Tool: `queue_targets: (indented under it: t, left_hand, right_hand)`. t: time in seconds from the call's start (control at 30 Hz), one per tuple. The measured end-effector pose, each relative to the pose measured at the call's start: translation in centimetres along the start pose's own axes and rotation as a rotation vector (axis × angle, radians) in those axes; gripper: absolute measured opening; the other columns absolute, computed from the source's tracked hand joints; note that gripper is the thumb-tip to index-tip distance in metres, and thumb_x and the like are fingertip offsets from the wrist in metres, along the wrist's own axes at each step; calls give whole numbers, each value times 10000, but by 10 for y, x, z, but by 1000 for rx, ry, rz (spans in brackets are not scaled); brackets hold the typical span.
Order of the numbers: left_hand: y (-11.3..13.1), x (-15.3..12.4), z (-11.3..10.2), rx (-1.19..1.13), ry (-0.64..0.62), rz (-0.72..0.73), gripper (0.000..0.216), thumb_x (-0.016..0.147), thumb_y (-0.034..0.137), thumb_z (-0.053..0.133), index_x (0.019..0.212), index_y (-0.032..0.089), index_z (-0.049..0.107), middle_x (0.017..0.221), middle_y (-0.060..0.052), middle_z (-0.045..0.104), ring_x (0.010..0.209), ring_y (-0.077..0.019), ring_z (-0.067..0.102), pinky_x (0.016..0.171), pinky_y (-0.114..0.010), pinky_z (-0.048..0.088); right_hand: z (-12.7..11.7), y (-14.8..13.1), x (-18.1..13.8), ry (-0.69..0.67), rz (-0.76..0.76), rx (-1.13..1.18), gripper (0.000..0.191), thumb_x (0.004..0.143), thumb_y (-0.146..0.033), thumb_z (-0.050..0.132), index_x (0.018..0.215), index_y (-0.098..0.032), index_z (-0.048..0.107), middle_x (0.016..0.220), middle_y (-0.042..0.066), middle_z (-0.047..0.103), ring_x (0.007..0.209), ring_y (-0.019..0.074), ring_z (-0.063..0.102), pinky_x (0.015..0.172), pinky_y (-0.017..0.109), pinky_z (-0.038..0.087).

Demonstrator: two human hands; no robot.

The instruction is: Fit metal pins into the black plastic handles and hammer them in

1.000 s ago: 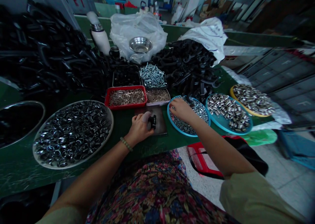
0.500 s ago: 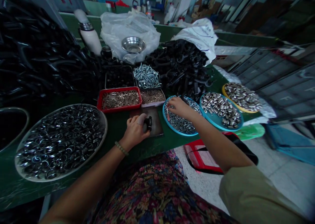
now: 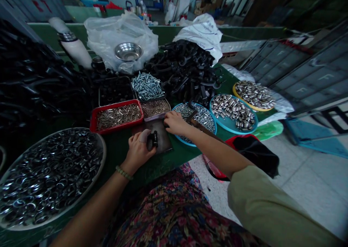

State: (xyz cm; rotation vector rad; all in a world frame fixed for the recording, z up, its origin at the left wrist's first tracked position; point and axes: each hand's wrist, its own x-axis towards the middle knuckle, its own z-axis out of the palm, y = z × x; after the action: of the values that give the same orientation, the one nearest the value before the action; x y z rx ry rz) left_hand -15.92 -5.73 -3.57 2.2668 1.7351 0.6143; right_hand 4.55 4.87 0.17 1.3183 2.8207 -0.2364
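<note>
My left hand (image 3: 138, 147), with a covering on its thumb, is closed on a small black ring-shaped part (image 3: 154, 139). It steadies the part over a dark metal plate (image 3: 165, 140) on the table. My right hand (image 3: 175, 123) is at the plate's right edge, its fingers curled together; whatever they pinch is too small or hidden to name. Just right of that hand lies a blue tray of small metal nuts (image 3: 206, 117). Partly behind my right forearm, what looks like a hammer with a wooden handle (image 3: 202, 128) rests across this tray.
Beyond the plate are a red tray of metal pins (image 3: 92, 121), small brown pieces (image 3: 154, 108), and screws (image 3: 148, 86). A large round tray (image 3: 102, 145) holds dark rings at left. Metal sleeves (image 3: 231, 109) fill trays at right. Black parts (image 3: 187, 64) are heaped behind.
My right hand has moved left from inside the tray of nuts to the plate's edge. The view has shifted right. My left hand still holds the black part.
</note>
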Motion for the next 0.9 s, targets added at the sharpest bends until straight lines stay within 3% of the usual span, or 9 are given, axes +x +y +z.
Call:
queue_targets:
  t: [0.2,0.37,0.5,0.6,0.73,0.9]
  left_hand:
    - [0,0,1,24,13,2,576,744,338,607,1267,205,404,1178,-117,600,1161,-288,501,971,-422,334]
    - [-1,0,2,14,21,5,579,735,342,614,1261,204,418,1170,-109,604,1144,-284,509,963,-418,335]
    - [-3,-1,3,11,17,2,566,739,343,614,1257,210,428,1189,-101,600,1143,-277,509,961,-420,333]
    - [-3,-1,3,2,9,2,587,736,349,623,1268,207,420,1201,-102,598,1145,-281,506,961,-426,334]
    - [-2,-1,1,-2,5,13,581,738,347,623,1266,205,427,1226,-106,591,1146,-287,504,967,-434,330]
    - [-2,-1,0,-8,13,17,582,733,337,621,1266,190,442,1219,-113,593,1144,-292,503,974,-440,331]
  right_hand:
    - [9,1,1,51,-31,33,148,814,-201,571,852,-138,699,1161,117,569,1168,286,402,978,448,281]
    - [-1,6,1,128,-4,80,137,833,-190,549,841,-135,674,1081,122,615,1119,273,456,976,438,309]
    - [-16,24,-3,235,140,381,105,835,-199,555,891,-153,632,887,54,649,868,183,565,808,320,424]
    - [-23,39,-11,252,177,540,61,790,-159,583,835,-157,623,796,15,638,734,137,571,710,269,438]
    - [-27,49,-23,188,183,666,101,770,-119,572,828,-162,643,805,15,660,775,139,600,746,284,457]
    - [-33,49,-41,16,196,908,126,817,-207,563,884,-159,658,748,8,671,718,129,602,721,288,461]
